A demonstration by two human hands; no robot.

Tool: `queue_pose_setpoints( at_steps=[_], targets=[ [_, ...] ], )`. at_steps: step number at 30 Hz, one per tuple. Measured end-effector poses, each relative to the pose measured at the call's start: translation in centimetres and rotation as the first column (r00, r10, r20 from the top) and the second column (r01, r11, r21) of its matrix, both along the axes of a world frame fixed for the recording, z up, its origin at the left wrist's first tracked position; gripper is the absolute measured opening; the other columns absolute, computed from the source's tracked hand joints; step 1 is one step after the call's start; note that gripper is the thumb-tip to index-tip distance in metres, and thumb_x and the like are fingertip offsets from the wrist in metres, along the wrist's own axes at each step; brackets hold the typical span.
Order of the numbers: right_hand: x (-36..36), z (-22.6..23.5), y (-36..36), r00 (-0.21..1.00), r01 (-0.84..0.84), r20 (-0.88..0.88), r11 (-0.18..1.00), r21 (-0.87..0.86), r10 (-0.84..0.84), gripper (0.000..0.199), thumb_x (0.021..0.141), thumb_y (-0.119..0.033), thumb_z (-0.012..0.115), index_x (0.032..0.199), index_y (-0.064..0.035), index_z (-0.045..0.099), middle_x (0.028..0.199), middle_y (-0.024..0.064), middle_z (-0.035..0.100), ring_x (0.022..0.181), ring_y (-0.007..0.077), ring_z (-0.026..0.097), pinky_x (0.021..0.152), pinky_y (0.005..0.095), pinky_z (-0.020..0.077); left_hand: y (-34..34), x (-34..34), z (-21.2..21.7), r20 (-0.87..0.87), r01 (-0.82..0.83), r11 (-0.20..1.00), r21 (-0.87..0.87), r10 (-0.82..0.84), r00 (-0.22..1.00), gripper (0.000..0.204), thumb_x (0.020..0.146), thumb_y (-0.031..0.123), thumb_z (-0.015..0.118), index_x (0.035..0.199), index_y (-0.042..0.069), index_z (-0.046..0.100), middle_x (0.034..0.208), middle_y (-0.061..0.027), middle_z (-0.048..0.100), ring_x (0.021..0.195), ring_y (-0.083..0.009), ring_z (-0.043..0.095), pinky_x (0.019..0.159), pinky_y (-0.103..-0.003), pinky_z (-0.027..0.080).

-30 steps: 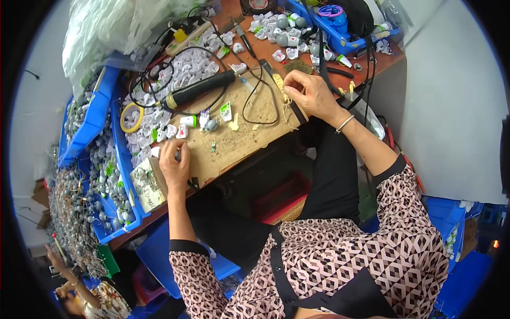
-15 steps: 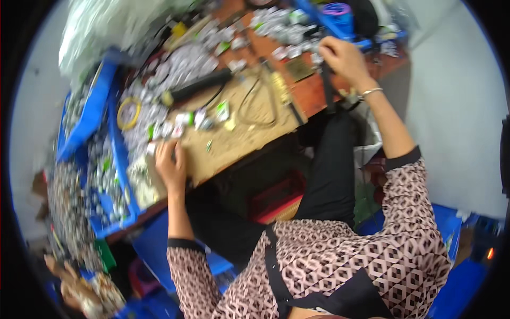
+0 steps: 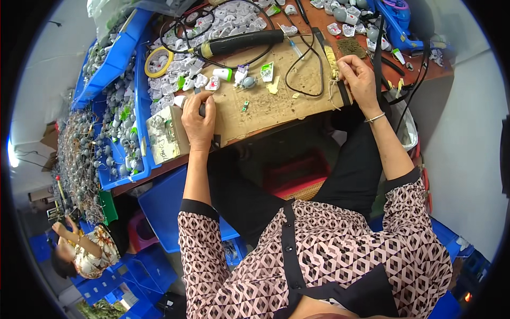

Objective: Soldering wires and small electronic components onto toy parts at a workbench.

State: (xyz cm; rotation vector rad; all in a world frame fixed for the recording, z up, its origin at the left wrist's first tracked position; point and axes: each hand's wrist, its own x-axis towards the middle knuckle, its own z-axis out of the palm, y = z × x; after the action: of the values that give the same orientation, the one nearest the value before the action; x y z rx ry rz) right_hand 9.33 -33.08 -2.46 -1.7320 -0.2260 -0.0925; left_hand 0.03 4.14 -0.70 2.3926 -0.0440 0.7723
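My left hand (image 3: pixel 199 121) rests at the left edge of a worn cardboard sheet (image 3: pixel 260 123), fingers curled. A dark piece shows between thumb and fingers, and a small white part (image 3: pixel 180 101) sits at the fingertips; what the hand holds is unclear. At the sheet's right edge my right hand (image 3: pixel 362 82) pinches with thumb and forefinger beside a yellow-taped strip (image 3: pixel 330 57). Thin pale strands hang near the fingertips; any held item is hidden. Between the hands lie a small green circuit board (image 3: pixel 245 106), a grey ball-shaped part (image 3: pixel 248 82) and a white-and-green casing (image 3: pixel 222 74).
A black padded rod (image 3: pixel 244 41) with a looping cable lies behind. White casings (image 3: pixel 234 18) are heaped around a yellow tape roll (image 3: pixel 170 55). Blue bins (image 3: pixel 139 114) of grey parts stand left, beside a block (image 3: pixel 169 133). Another person (image 3: pixel 93 250) sits lower left.
My right hand has moved left and nearer, from beside the black strap to the yellow-taped strip. The left hand stays at the cardboard's left edge. The whole view has shifted.
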Motion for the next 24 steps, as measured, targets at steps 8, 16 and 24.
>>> queue_pose_setpoints(
  at_steps=[8, 16, 24],
  targets=[
    [-0.3, 0.2, 0.1, 0.998, 0.013, 0.058, 0.997, -0.071, -0.009, 0.014, 0.1, -0.017, 0.061, 0.099, -0.004, 0.066, 0.074, -0.0035, 0.061, 0.066, 0.0021, 0.055, 0.06, 0.0196, 0.0429, 0.1, 0.2, -0.3, 0.002, 0.0, 1.0, 0.017, 0.0, 1.0, 0.006, 0.088, 0.007, 0.065, 0.092, 0.003, 0.068, 0.087, -0.0114, 0.066, 0.084, -0.0292, 0.063, 0.078, -0.038, 0.049],
    [-4.3, 4.2, 14.3, 0.601, -0.138, 0.545, 0.748, -0.65, 0.584, 0.015, 0.084, -0.012, 0.067, 0.098, -0.0094, 0.064, 0.097, 0.0085, 0.06, 0.095, 0.0275, 0.061, 0.076, 0.0383, 0.0525, 0.3, 0.0, 0.0, 0.051, -0.001, 1.0, 0.016, 0.0, 0.999, 0.007, 0.087, 0.008, 0.065, 0.091, 0.003, 0.068, 0.086, -0.0133, 0.066, 0.084, -0.0318, 0.063, 0.077, -0.04, 0.049],
    [-2.0, 3.6, 16.4, 0.611, -0.195, 0.458, 0.684, -0.703, 0.646, 0.014, 0.084, -0.014, 0.069, 0.091, -0.0072, 0.06, 0.093, 0.0096, 0.057, 0.094, 0.0309, 0.058, 0.079, 0.0424, 0.0502, -0.1, 0.6, -0.5, 0.102, 0.025, 0.999, -0.031, -0.022, 0.995, 0.008, 0.084, 0.012, 0.067, 0.085, 0.004, 0.068, 0.084, -0.0129, 0.067, 0.084, -0.0326, 0.062, 0.077, -0.042, 0.049]
  ],
)
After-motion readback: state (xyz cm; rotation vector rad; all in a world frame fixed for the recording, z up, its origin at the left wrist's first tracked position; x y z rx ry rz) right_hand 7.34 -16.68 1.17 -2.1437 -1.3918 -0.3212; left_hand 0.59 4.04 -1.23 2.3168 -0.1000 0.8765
